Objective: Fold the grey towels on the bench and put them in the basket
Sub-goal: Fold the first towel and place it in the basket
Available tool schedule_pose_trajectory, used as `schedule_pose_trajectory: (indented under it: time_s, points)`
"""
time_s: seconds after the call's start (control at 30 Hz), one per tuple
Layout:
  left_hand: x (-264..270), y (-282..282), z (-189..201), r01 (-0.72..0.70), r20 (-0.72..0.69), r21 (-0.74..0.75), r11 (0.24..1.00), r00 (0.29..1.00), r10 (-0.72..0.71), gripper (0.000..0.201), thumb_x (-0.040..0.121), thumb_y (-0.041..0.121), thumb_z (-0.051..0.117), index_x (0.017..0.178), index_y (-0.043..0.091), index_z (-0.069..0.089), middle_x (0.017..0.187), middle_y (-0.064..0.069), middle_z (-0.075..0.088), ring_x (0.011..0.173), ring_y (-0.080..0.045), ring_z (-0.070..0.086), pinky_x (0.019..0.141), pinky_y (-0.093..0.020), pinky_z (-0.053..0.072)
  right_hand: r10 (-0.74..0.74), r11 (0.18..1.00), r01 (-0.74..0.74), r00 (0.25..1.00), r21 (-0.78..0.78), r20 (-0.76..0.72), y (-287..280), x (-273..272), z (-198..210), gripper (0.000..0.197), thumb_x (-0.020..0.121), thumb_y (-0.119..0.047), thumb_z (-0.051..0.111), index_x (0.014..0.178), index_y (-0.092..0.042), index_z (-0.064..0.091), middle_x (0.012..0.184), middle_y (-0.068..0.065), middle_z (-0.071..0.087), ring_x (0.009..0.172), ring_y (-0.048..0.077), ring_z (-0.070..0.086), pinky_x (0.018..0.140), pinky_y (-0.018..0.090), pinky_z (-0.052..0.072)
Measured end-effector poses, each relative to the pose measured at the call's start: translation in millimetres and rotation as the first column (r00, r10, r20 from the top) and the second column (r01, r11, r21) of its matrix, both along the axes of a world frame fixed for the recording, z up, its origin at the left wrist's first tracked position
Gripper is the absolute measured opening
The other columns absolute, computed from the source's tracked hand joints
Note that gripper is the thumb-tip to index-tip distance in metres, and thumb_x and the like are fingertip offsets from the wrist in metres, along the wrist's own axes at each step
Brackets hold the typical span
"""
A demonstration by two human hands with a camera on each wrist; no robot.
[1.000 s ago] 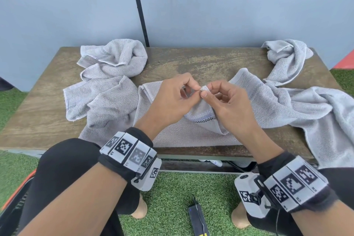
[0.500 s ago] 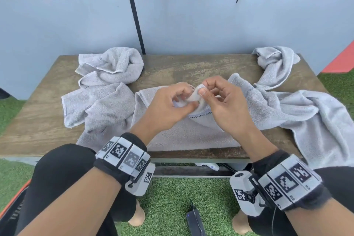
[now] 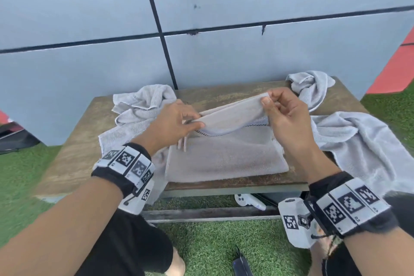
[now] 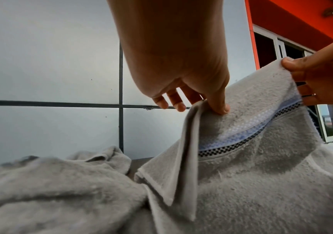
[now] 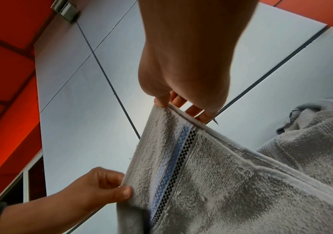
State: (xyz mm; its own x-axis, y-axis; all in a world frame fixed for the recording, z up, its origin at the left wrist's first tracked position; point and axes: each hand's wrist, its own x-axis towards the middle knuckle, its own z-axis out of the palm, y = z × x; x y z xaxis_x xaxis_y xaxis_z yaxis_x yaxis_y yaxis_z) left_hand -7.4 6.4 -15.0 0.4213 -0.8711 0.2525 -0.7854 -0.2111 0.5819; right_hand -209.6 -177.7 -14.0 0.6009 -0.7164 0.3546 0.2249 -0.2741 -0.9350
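A grey towel [image 3: 226, 154] with a checked border stripe lies on the wooden bench [image 3: 78, 152] in front of me, its far edge lifted. My left hand [image 3: 179, 123] pinches the left corner of that edge, thumb on top [image 4: 219, 107]. My right hand [image 3: 282, 110] pinches the right corner and holds it higher [image 5: 161, 101]. The edge stretches between both hands, above the rest of the towel. No basket is in view.
More crumpled grey towels lie at the bench's back left [image 3: 143, 105], back right [image 3: 311, 87] and hanging over the right end [image 3: 363, 148]. A blue-grey panelled wall [image 3: 224, 56] stands right behind the bench. Green turf [image 3: 212, 248] and a dark object [image 3: 240, 264] are below.
Both hands, close together on one towel corner before, have moved apart and upward, spreading the towel's edge between them. The head view has tilted up.
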Motion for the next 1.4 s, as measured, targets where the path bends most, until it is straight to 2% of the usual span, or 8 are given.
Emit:
schedule_pose_trajectory:
  time_s: [0.13, 0.33, 0.5, 0.67, 0.83, 1.07, 1.23, 1.4]
  points:
    - [5, 24, 4, -0.050, 0.032, 0.077, 0.996, 0.998, 0.048, 0.034, 0.085, 0.025, 0.079, 0.067, 0.049, 0.064, 0.071, 0.026, 0.064, 0.076, 0.006, 0.052, 0.071, -0.017, 0.039, -0.043, 0.997, 0.040, 0.998, 0.072, 0.047, 1, -4, -4, 0.014, 0.100, -0.012, 0.060, 0.090, -0.022, 0.063, 0.081, -0.006, 0.059, 0.075, 0.011, 0.050, 0.069, 0.020, 0.043]
    - [3, 52, 4, -0.157, -0.039, 0.114, 0.981, 0.986, 0.163, 0.005, 0.086, 0.016, 0.077, 0.086, 0.021, 0.078, 0.083, 0.012, 0.072, 0.077, 0.013, 0.060, 0.072, -0.002, 0.038, -0.108, 0.984, 0.099, 0.993, 0.150, 0.056, -11, -5, -15, 0.012, 0.096, -0.020, 0.061, 0.087, -0.025, 0.065, 0.082, -0.006, 0.062, 0.080, 0.011, 0.055, 0.078, 0.029, 0.045]
    - [7, 71, 0, -0.206, -0.130, 0.140, 0.968, 0.966, 0.224, 0.008, 0.089, 0.022, 0.075, 0.092, 0.018, 0.081, 0.090, 0.003, 0.077, 0.085, -0.013, 0.070, 0.077, -0.027, 0.052, -0.107, 0.984, 0.108, 0.994, 0.139, -0.020, -16, -8, -24, 0.014, 0.099, -0.020, 0.061, 0.086, -0.026, 0.064, 0.079, -0.008, 0.057, 0.073, 0.005, 0.049, 0.073, 0.024, 0.040]
    - [5, 82, -4, -0.222, -0.117, 0.075, 0.972, 0.966, 0.230, 0.012, 0.091, 0.020, 0.072, 0.099, 0.019, 0.080, 0.089, 0.016, 0.076, 0.080, 0.003, 0.067, 0.072, -0.010, 0.046, -0.127, 0.980, 0.133, 0.991, 0.148, -0.053, -17, -7, -28, 0.015, 0.099, -0.019, 0.061, 0.086, -0.026, 0.064, 0.079, -0.009, 0.058, 0.073, 0.005, 0.050, 0.074, 0.026, 0.042]
    - [0, 87, -6, -0.211, -0.110, 0.065, 0.975, 0.970, 0.217, 0.017, 0.096, 0.014, 0.065, 0.105, 0.020, 0.078, 0.097, 0.006, 0.076, 0.088, -0.008, 0.066, 0.076, -0.013, 0.048, -0.139, 0.977, 0.148, 0.988, 0.151, -0.067, -19, -10, -33, 0.012, 0.095, -0.027, 0.063, 0.083, -0.029, 0.066, 0.080, -0.006, 0.060, 0.080, 0.016, 0.052, 0.077, 0.038, 0.043]
    - [-1, 89, -5, -0.257, -0.186, -0.014, 0.966, 0.950, 0.250, 0.013, 0.085, 0.011, 0.077, 0.098, 0.014, 0.080, 0.077, 0.030, 0.071, 0.073, 0.012, 0.065, 0.070, -0.004, 0.044, -0.139, 0.979, 0.148, 0.988, 0.144, -0.072, -19, -16, -34, 0.012, 0.093, -0.031, 0.064, 0.082, -0.031, 0.068, 0.081, -0.005, 0.062, 0.080, 0.018, 0.053, 0.076, 0.040, 0.045]
    - [3, 91, -8, -0.211, -0.138, -0.008, 0.977, 0.968, 0.208, 0.013, 0.092, 0.011, 0.070, 0.102, 0.014, 0.079, 0.097, 0.008, 0.077, 0.094, -0.006, 0.071, 0.091, -0.020, 0.054, -0.146, 0.975, 0.157, 0.986, 0.156, -0.082, -21, -18, -35, 0.013, 0.094, -0.030, 0.064, 0.082, -0.031, 0.067, 0.079, -0.010, 0.062, 0.077, 0.011, 0.054, 0.076, 0.036, 0.045]
    - [5, 92, -13, -0.218, -0.060, 0.040, 0.975, 0.974, 0.220, 0.014, 0.096, 0.012, 0.065, 0.102, 0.016, 0.077, 0.092, 0.001, 0.076, 0.087, -0.023, 0.069, 0.085, -0.040, 0.056, -0.146, 0.977, 0.160, 0.984, 0.141, -0.103, -22, -18, -37, 0.012, 0.093, -0.032, 0.064, 0.081, -0.032, 0.068, 0.080, -0.011, 0.063, 0.079, 0.011, 0.056, 0.080, 0.038, 0.047]
